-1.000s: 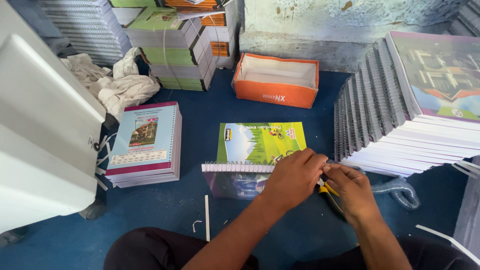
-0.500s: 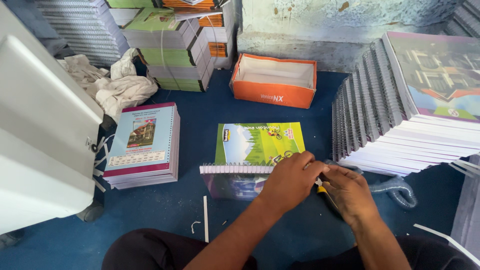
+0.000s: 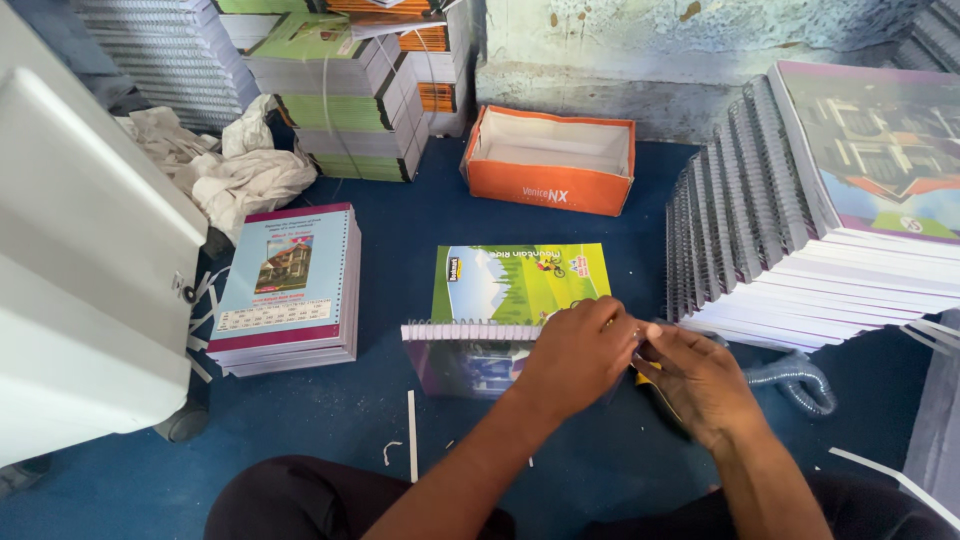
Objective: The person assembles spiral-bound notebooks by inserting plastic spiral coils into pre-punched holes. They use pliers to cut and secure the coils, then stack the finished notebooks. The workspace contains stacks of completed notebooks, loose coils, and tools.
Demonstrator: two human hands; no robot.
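Your left hand presses the glossy spiral-bound notebook at its wire coil; your right hand pinches a yellow-handled tool on the blue floor.

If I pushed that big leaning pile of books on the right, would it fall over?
Probably. The leaning pile of spiral books is already fanned sideways, so a push may make it slide further. It looks heavy, being many thick books.

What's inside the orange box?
The orange box looks empty: only its pale inner walls and floor show. The near wall hides the front strip of the floor, so something small there could not be seen.
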